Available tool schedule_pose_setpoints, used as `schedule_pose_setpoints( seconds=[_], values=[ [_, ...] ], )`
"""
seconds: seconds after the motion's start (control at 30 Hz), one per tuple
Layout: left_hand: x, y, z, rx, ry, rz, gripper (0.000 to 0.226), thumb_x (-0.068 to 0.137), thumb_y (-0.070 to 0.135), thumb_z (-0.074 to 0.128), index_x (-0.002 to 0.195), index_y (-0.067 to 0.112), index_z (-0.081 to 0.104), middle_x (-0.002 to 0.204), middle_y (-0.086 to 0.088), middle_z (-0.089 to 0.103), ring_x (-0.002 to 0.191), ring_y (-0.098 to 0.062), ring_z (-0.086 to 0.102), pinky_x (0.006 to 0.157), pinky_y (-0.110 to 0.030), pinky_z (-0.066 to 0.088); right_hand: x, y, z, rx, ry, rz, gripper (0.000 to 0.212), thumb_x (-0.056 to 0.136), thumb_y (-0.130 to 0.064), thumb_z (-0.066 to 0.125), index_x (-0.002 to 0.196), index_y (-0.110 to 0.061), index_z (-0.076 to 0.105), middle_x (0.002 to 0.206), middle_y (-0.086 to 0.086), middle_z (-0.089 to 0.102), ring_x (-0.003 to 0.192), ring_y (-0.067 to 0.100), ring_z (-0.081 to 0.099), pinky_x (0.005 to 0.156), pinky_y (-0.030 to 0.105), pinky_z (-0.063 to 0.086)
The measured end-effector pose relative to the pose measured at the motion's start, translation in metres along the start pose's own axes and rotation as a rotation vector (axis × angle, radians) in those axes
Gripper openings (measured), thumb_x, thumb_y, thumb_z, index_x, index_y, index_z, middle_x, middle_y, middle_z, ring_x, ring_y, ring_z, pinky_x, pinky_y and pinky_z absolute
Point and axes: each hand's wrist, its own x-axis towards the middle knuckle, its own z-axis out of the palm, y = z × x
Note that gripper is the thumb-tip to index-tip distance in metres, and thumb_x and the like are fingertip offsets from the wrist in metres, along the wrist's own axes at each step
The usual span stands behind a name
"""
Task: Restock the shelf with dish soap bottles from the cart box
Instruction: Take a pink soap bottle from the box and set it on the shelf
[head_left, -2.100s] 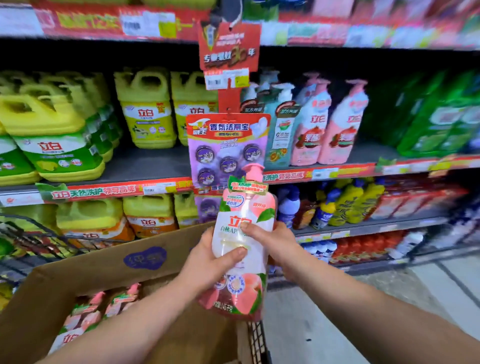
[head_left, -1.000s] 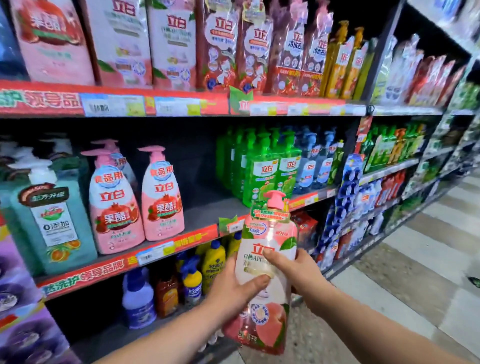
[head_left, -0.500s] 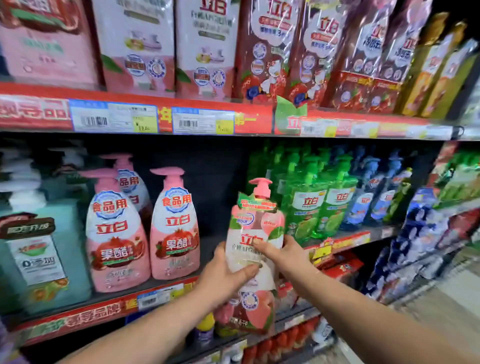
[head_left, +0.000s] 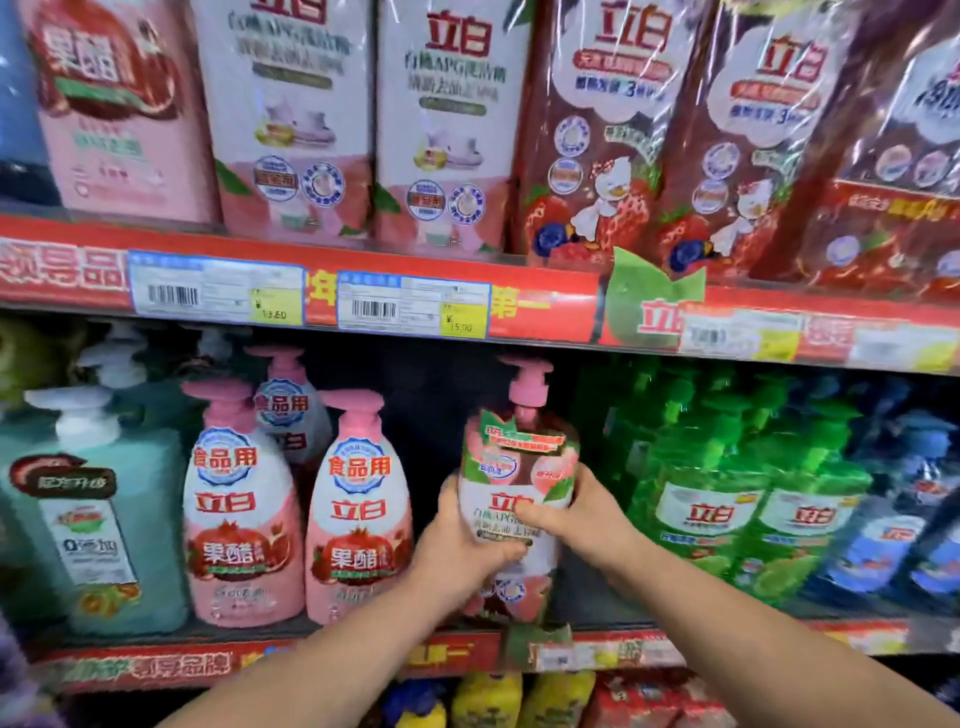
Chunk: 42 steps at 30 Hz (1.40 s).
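Observation:
A pink peach dish soap bottle (head_left: 519, 467) with a pump top and a green neck tag stands upright in the gap on the middle shelf (head_left: 467, 652). Its base is at the shelf's front edge; I cannot tell if it rests there. My left hand (head_left: 457, 545) grips its left side and lower front. My right hand (head_left: 576, 514) holds its right side with the thumb across the label. The cart box is out of view.
Two pink pomegranate pump bottles (head_left: 358, 514) stand just left of the gap, teal bottles (head_left: 98, 519) further left. Green pump bottles (head_left: 711, 499) crowd the right side. The upper shelf (head_left: 395, 296) with price tags carries refill pouches overhead. Yellow-capped bottles (head_left: 488, 699) sit below.
Both hands have carried the peach bottle forward and up into the gap on the middle shelf. The view has closed in on the shelf; the cart box dropped out of sight earlier.

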Motion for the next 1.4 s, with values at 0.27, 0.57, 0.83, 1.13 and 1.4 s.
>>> schedule_pose_setpoints(
  seconds=[0.27,0.57,0.83,1.13,1.4],
  values=[
    [0.017,-0.016,0.013,0.117,0.065,-0.081,0.096,0.049,0.029,0.081,0.130,0.028,0.029,0.112,0.007,0.061,0.112,-0.018,0.059,0.097,-0.038,0.047,0.025,0.025,-0.009,-0.086,-0.054,-0.052,0.068,0.064,0.000,0.083,0.122,-0.010,0.049,0.104,-0.001,0.068,0.089,0.003,0.065,0.070,0.011,0.052],
    [-0.028,0.042,-0.012,0.672,0.289,0.513,0.068,0.078,0.032,0.061,0.140,0.017,0.037,0.139,-0.008,0.042,0.128,-0.017,0.033,0.108,-0.031,0.032,0.048,0.024,-0.007,-0.213,-0.080,-0.131,0.072,0.068,-0.008,0.082,0.125,-0.011,0.039,0.104,-0.004,0.062,0.087,0.003,0.060,0.072,0.004,0.045],
    [-0.010,0.060,-0.075,1.170,0.631,0.378,0.077,0.053,0.032,0.085,0.123,0.012,0.058,0.134,-0.023,0.047,0.124,-0.050,0.037,0.098,-0.061,0.034,0.069,0.025,0.003,-0.141,-0.068,-0.107,0.071,0.070,-0.005,0.080,0.126,-0.020,0.039,0.102,-0.005,0.060,0.090,0.009,0.059,0.079,0.020,0.047],
    [-0.003,0.048,-0.086,1.211,0.606,0.494,0.066,0.059,0.032,0.080,0.116,0.007,0.059,0.132,-0.011,0.031,0.125,-0.055,0.033,0.102,-0.058,0.033,0.098,0.023,0.009,-0.194,-0.092,-0.037,0.085,0.071,-0.019,0.081,0.141,-0.018,0.033,0.127,0.005,0.059,0.107,0.018,0.056,0.091,0.026,0.041],
    [-0.001,0.046,-0.089,1.240,0.599,0.519,0.063,0.058,0.037,0.080,0.110,0.009,0.059,0.130,-0.012,0.033,0.124,-0.055,0.034,0.103,-0.058,0.032,0.107,0.019,0.017,-0.239,-0.063,-0.027,0.083,0.074,-0.021,0.079,0.141,-0.017,0.031,0.131,0.008,0.058,0.117,0.027,0.056,0.097,0.037,0.046]
  ],
)
